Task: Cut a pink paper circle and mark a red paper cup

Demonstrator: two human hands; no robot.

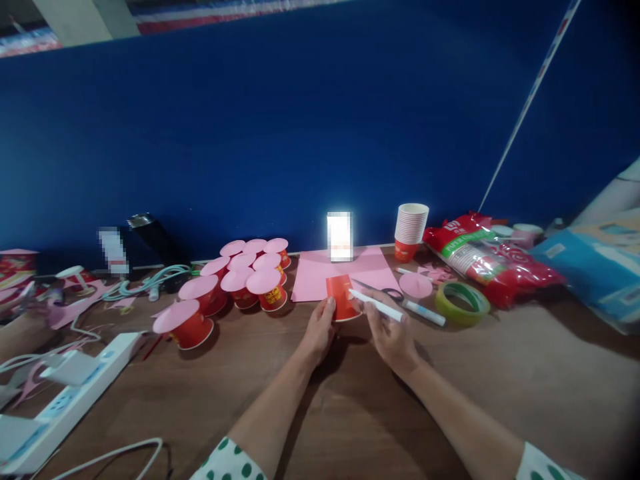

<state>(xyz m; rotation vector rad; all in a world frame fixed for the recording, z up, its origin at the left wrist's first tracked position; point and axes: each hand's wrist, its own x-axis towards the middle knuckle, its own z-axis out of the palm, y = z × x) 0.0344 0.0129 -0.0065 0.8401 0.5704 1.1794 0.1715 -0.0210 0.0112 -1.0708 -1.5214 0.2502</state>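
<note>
An upside-down red paper cup point(341, 297) stands on the brown table point(350, 400) at the front edge of a pink paper sheet point(345, 270). My left hand point(319, 330) grips its left side with closed fingers. My right hand point(390, 331) pinches a white pen-like stick point(376, 305), its tip touching the cup's right side. A pink paper disc point(416, 285), scissors point(395, 294) and a second white pen point(424, 312) lie just right of the cup.
Several red cups capped with pink discs point(235, 283) cluster at the left. A stack of cups point(411, 230), a red bag of cups point(480, 260) and a green tape roll point(463, 303) sit at the right. A white power strip point(65, 400) and cables lie at the left.
</note>
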